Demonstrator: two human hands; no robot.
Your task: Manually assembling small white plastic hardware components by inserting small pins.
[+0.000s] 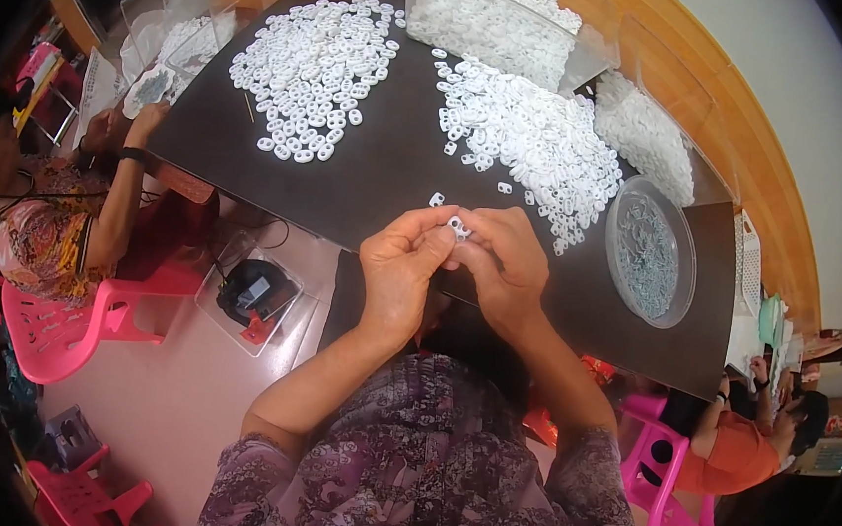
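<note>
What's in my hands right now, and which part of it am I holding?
A small white piece with holes, held by its edges between the left grip and right grip; exact contacts are partly hidden.

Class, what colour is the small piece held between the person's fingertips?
The small piece is white, seen best in the head view.

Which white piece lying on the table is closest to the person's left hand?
The lone white piece just beyond the left hand. It lies apart from the left heap and the right heap, whose pieces are all farther off.
</note>
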